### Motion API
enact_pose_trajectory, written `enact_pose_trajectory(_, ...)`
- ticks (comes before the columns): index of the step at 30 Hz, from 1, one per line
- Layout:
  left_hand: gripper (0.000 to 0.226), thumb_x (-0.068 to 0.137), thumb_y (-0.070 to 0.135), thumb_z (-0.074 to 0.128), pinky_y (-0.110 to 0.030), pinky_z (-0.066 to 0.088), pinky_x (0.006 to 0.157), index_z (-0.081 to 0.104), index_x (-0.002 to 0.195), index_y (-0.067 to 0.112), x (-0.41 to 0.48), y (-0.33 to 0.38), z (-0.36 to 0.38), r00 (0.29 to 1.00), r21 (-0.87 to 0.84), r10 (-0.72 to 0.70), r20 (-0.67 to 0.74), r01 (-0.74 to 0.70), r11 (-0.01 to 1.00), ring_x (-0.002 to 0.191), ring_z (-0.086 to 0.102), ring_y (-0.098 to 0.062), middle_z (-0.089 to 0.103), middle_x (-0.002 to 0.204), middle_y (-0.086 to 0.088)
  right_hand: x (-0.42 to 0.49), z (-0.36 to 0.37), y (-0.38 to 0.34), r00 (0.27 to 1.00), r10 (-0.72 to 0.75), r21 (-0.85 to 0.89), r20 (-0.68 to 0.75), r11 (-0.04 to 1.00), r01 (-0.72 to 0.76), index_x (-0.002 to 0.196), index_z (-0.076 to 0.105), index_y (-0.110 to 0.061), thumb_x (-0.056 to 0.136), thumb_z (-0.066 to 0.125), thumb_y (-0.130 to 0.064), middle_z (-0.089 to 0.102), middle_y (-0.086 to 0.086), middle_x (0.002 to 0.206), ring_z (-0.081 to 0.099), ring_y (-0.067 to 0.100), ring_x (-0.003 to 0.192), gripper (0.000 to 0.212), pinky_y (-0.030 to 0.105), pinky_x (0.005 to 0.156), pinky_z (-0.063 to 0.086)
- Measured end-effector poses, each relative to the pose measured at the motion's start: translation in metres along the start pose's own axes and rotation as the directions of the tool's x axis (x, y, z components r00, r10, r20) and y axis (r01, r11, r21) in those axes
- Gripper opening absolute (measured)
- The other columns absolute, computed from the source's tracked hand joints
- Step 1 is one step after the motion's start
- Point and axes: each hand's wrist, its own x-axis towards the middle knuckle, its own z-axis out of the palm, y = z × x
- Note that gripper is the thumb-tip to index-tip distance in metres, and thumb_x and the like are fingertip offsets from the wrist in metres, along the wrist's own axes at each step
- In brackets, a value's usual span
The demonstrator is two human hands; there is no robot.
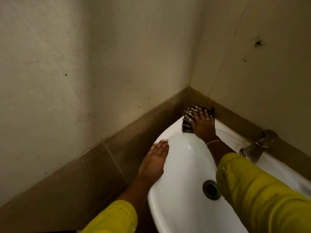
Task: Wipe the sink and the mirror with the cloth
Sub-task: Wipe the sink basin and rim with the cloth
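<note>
A white ceramic sink (pixel 181 165) is fixed in the corner of two walls, with a metal drain (pixel 211 189) in its bowl. My right hand (pixel 202 124) presses a black-and-white striped cloth (pixel 189 119) flat onto the sink's far left corner, fingers spread over it. My left hand (pixel 154 162) rests flat on the sink's left rim, fingers together and holding nothing. Both arms wear yellow sleeves. No mirror is in view.
A metal tap (pixel 257 147) stands on the sink's back edge to the right of my right arm. Brown tiles (pixel 117 148) run along the wall base around the sink, with pale plaster walls above.
</note>
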Motion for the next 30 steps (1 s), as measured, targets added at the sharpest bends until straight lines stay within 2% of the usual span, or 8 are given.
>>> enact_pose_trajectory(3, 0.079, 0.039, 0.011, 0.083, -0.037, 0.037, 0.097, 0.063, 0.115, 0.008, 0.000, -0.001, 0.000, 1.000, 0.023, -0.010, 0.004, 0.010, 1.000, 0.115, 0.057, -0.019, 0.062, 0.123, -0.008, 0.007, -0.004, -0.006, 0.998, -0.046, -0.021, 0.037, 0.999, 0.046, 0.137, 0.041, -0.018, 0.073, 0.007, -0.062, 0.036, 0.017, 0.147, 0.026, 0.039, 0.138, 0.084, 0.053, 0.109, 0.018)
enact_pose_trajectory(7, 0.078, 0.041, 0.009, 0.083, -0.038, 0.034, 0.097, 0.062, 0.116, 0.006, -0.002, 0.000, -0.004, 1.000, 0.033, -0.023, 0.011, 0.023, 0.999, 0.116, 0.056, -0.021, 0.061, 0.124, -0.009, 0.008, -0.007, -0.005, 0.996, -0.021, -0.013, 0.081, 1.000, 0.023, 0.142, 0.033, -0.023, 0.082, 0.022, -0.058, 0.025, 0.012, 0.153, 0.014, 0.034, 0.142, 0.070, 0.051, 0.113, 0.010)
enact_pose_trajectory(15, 0.079, 0.041, 0.007, 0.082, -0.040, 0.033, 0.098, 0.060, 0.117, 0.003, -0.001, 0.002, -0.008, 0.999, 0.016, -0.051, 0.016, 0.051, 0.999, 0.116, 0.055, -0.022, 0.060, 0.124, -0.013, -0.031, 0.010, -0.046, 0.980, -0.192, 0.033, -0.045, 0.981, 0.193, 0.116, 0.063, -0.018, 0.082, 0.030, -0.048, 0.061, 0.017, 0.122, 0.053, 0.041, 0.115, 0.056, 0.056, 0.098, 0.036)
enact_pose_trajectory(18, 0.069, 0.072, 0.001, 0.064, -0.038, 0.008, 0.109, 0.038, 0.136, 0.002, -0.003, 0.005, -0.011, 0.998, -0.040, -0.052, 0.024, 0.053, 0.998, 0.135, 0.026, -0.021, 0.032, 0.146, -0.013, -0.048, 0.020, -0.063, 0.965, -0.260, 0.003, -0.022, 0.966, 0.260, 0.112, 0.064, -0.022, 0.090, 0.026, -0.049, 0.064, 0.012, 0.119, 0.057, 0.037, 0.114, 0.051, 0.054, 0.095, 0.042)
enact_pose_trajectory(20, 0.065, 0.077, -0.005, 0.055, -0.042, 0.001, 0.109, 0.033, 0.138, 0.002, -0.003, 0.002, -0.006, 0.999, -0.050, -0.037, -0.006, 0.037, 0.998, 0.138, 0.023, -0.027, 0.029, 0.147, -0.014, -0.045, 0.023, -0.060, 0.961, -0.273, -0.014, -0.041, 0.962, 0.273, 0.113, 0.064, -0.021, 0.090, 0.027, -0.048, 0.063, 0.012, 0.121, 0.056, 0.037, 0.116, 0.051, 0.054, 0.096, 0.041)
enact_pose_trajectory(23, 0.071, 0.062, -0.002, 0.070, -0.045, 0.016, 0.105, 0.047, 0.130, 0.000, -0.003, 0.001, -0.006, 0.997, -0.021, -0.068, 0.035, 0.069, 0.997, 0.128, 0.042, -0.029, 0.046, 0.137, -0.018, -0.035, 0.016, -0.048, 0.979, -0.206, 0.008, -0.009, 0.979, 0.206, 0.128, 0.053, -0.019, 0.087, 0.023, -0.047, 0.050, 0.016, 0.137, 0.040, 0.040, 0.130, 0.058, 0.054, 0.108, 0.026)
enact_pose_trajectory(27, 0.063, 0.089, 0.000, 0.038, -0.027, -0.023, 0.103, 0.008, 0.145, 0.005, -0.004, 0.001, -0.007, 1.000, -0.061, -0.005, 0.003, 0.006, 0.998, 0.143, -0.002, -0.023, 0.002, 0.155, -0.012, -0.027, 0.006, -0.027, 0.999, -0.032, -0.036, 0.002, 0.999, 0.032, 0.143, 0.029, -0.022, 0.086, 0.019, -0.046, 0.025, 0.014, 0.152, 0.016, 0.037, 0.141, 0.063, 0.051, 0.115, 0.005)
enact_pose_trajectory(30, 0.062, 0.091, 0.001, 0.033, -0.024, -0.023, 0.103, 0.003, 0.145, 0.006, -0.004, 0.001, -0.005, 1.000, -0.077, -0.003, -0.020, 0.001, 0.997, 0.142, -0.008, -0.021, -0.008, 0.154, -0.008, -0.032, 0.004, -0.003, 0.994, 0.093, -0.059, -0.056, 0.994, -0.096, 0.142, 0.032, -0.021, 0.086, 0.018, -0.048, 0.029, 0.019, 0.150, 0.019, 0.041, 0.139, 0.064, 0.055, 0.114, 0.006)
